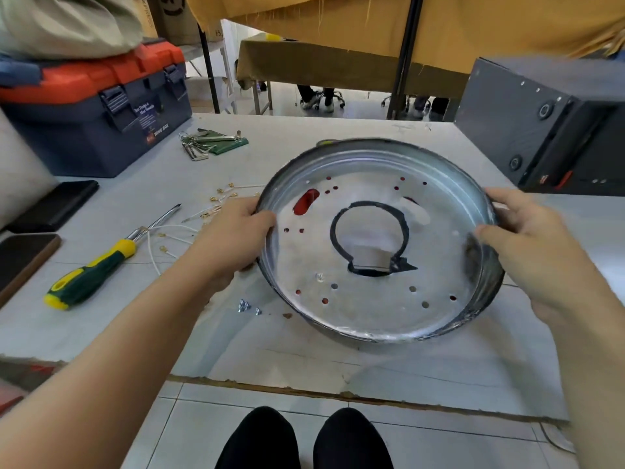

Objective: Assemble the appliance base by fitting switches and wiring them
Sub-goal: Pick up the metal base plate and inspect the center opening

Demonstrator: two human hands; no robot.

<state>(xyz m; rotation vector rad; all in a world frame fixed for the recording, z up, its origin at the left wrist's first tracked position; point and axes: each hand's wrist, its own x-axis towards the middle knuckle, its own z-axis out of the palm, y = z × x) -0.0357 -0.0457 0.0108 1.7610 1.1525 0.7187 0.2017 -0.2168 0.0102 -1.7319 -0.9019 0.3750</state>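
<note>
Head view: left hand [236,228] and right hand [517,238] grasp opposite rims of the metal base [372,316], tilted above the table [304,350], probably to inspect its mounting holes; wires [176,231] wait nearby.

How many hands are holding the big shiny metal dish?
2. The left hand grips the left rim of the metal dish, thumb inside. The right hand grips the right rim, across from it.
</note>
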